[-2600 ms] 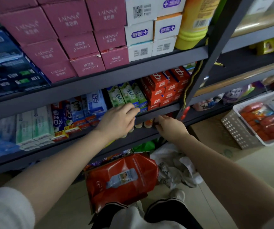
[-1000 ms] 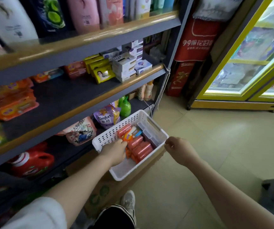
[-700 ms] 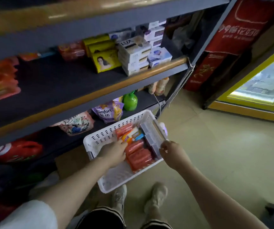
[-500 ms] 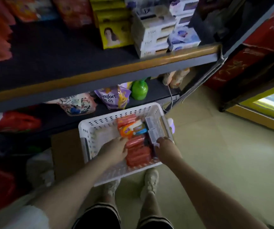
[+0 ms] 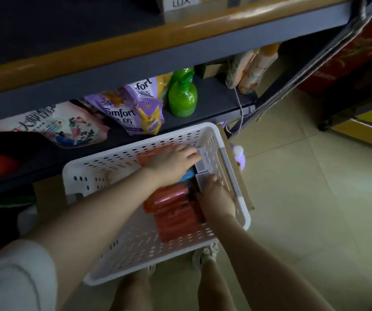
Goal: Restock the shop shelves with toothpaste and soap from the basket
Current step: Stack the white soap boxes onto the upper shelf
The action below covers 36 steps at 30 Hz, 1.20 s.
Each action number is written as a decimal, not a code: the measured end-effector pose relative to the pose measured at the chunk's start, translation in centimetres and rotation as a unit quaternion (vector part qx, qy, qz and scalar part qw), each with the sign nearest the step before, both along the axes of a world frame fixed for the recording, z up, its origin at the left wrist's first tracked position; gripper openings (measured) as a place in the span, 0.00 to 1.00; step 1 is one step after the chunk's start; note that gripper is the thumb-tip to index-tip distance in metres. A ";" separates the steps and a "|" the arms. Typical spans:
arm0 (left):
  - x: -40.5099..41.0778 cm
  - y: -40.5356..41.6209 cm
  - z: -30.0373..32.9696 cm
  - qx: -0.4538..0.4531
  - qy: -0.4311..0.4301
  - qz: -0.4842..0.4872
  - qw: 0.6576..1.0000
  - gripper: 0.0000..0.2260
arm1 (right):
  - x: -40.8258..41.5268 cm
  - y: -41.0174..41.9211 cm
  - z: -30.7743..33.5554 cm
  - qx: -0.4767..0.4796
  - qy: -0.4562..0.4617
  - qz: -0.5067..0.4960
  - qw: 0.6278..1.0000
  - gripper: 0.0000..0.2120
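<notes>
Both hands are reaching into the white perforated plastic basket (image 5: 104, 169) at the centre of the frame. Left hand (image 5: 171, 162) is lying palm down with fingers extended and fairly straight, its fingertips touching the upper of two pale grey cardboard boxes (image 5: 205, 161) stacked along the basket's right wall. Right hand (image 5: 217, 198) is covering the lower pale box (image 5: 201, 184) with fingers bent over it; whether it is actually gripping cannot be told. Each box's long axis is running roughly from lower left to upper right; their print is too blurred to read. Left of the boxes, shiny red-orange wrapped packs (image 5: 169, 205) are lying with long axes running left to right, at least three, the exact count unclear. A blue packet (image 5: 186, 176) is peeking out under the left wrist.

At upper centre, on the dark grey metal shelf (image 5: 214, 102), two purple refill pouches reading "Comfort" (image 5: 133, 108) are leaning beside one green plastic spray bottle (image 5: 182, 97) standing upright. A white box marked "LUX" (image 5: 180, 3) is sitting at the top edge. A floral pouch with Chinese lettering (image 5: 66, 126) is lying at left.
</notes>
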State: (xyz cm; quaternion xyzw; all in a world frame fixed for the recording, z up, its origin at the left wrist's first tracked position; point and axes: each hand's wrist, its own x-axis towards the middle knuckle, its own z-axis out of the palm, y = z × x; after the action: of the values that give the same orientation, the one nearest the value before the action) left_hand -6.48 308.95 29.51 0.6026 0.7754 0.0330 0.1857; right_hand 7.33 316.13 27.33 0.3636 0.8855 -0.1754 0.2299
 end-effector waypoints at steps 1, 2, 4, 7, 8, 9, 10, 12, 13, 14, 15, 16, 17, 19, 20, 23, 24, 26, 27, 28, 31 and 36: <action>-0.2 0.3 -0.3 -0.028 0.010 -0.016 0.999 0.24 | -0.1 0.0 0.3 -0.001 0.011 -0.002 1.000 0.15; -0.5 0.5 -0.4 -0.059 0.022 -0.031 0.998 0.26 | -0.1 0.1 0.9 -0.010 0.030 -0.004 0.999 0.14; -1.0 0.7 -0.5 -0.102 0.040 -0.060 0.992 0.32 | 0.3 0.2 3.2 -0.033 0.077 -0.001 0.997 0.14; -1.4 1.1 -0.2 -0.157 0.031 -0.080 0.984 0.38 | 1.5 0.9 7.6 -0.050 0.126 0.003 0.991 0.18; -1.4 1.3 -0.1 -0.163 0.022 -0.078 0.983 0.38 | 1.8 1.2 8.9 -0.056 0.153 -0.020 0.986 0.20; -1.3 1.6 -0.2 -0.161 0.015 -0.071 0.984 0.38 | 2.2 1.7 9.9 -0.067 0.188 -0.057 0.978 0.22; -1.2 1.9 -0.4 -0.147 0.011 -0.058 0.987 0.36 | 2.6 2.3 10.5 -0.080 0.220 -0.099 0.967 0.22; -0.7 2.4 -0.6 -0.111 0.007 -0.010 0.994 0.27 | 3.2 4.1 10.7 -0.106 0.252 -0.184 0.944 0.20; -0.3 2.6 -0.7 -0.093 -0.002 0.030 0.995 0.22 | 3.3 5.0 10.7 -0.129 0.263 -0.225 0.929 0.20; 0.0 2.6 -0.9 -0.097 -0.009 0.064 0.993 0.21 | 3.6 5.9 10.6 -0.164 0.276 -0.267 0.909 0.22; 0.4 2.7 -1.2 -0.116 -0.010 0.087 0.989 0.24 | 3.8 6.7 10.5 -0.203 0.289 -0.304 0.885 0.22; 0.9 2.8 -1.4 -0.143 0.008 0.098 0.985 0.28 | 4.1 7.4 10.3 -0.238 0.301 -0.331 0.862 0.20; 1.2 3.1 -1.8 -0.158 0.030 0.108 0.981 0.31 | 4.4 8.0 9.9 -0.269 0.308 -0.349 0.843 0.17; 1.7 3.7 -2.2 -0.151 0.044 0.146 0.977 0.31 | 5.0 9.0 9.3 -0.324 0.316 -0.368 0.812 0.14; 1.7 3.9 -2.4 -0.140 0.032 0.168 0.975 0.30 | 5.2 9.4 9.1 -0.345 0.321 -0.372 0.800 0.14; 1.8 4.0 -2.2 -0.108 -0.039 0.226 0.967 0.29 | 5.6 10.2 8.3 -0.381 0.325 -0.380 0.778 0.16; 1.8 3.8 -1.7 -0.089 -0.062 0.241 0.964 0.28 | 5.6 10.5 8.3 -0.384 0.324 -0.386 0.773 0.16; 1.8 2.9 0.1 -0.051 -0.075 0.255 0.963 0.25 | 5.4 10.9 8.8 -0.386 0.329 -0.397 0.765 0.16; 1.8 2.3 1.4 -0.027 -0.073 0.257 0.963 0.23 | 5.1 11.2 9.4 -0.388 0.333 -0.400 0.761 0.15; 1.7 1.6 2.8 0.001 -0.071 0.260 0.963 0.22 | 4.6 11.5 10.2 -0.393 0.340 -0.401 0.755 0.13; 1.4 -0.2 7.9 0.087 -0.058 0.287 0.952 0.25 | 2.6 12.9 13.2 -0.411 0.367 -0.418 0.723 0.10; 1.5 -0.2 17.0 0.230 -0.079 0.347 0.906 0.26 | -1.9 15.0 19.9 -0.427 0.415 -0.365 0.715 0.10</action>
State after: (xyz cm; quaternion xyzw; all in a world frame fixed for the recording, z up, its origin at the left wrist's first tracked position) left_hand -5.00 308.72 46.53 0.3172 0.8891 0.3203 0.0791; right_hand 5.48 331.16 47.19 0.4128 0.5213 -0.7384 -0.1122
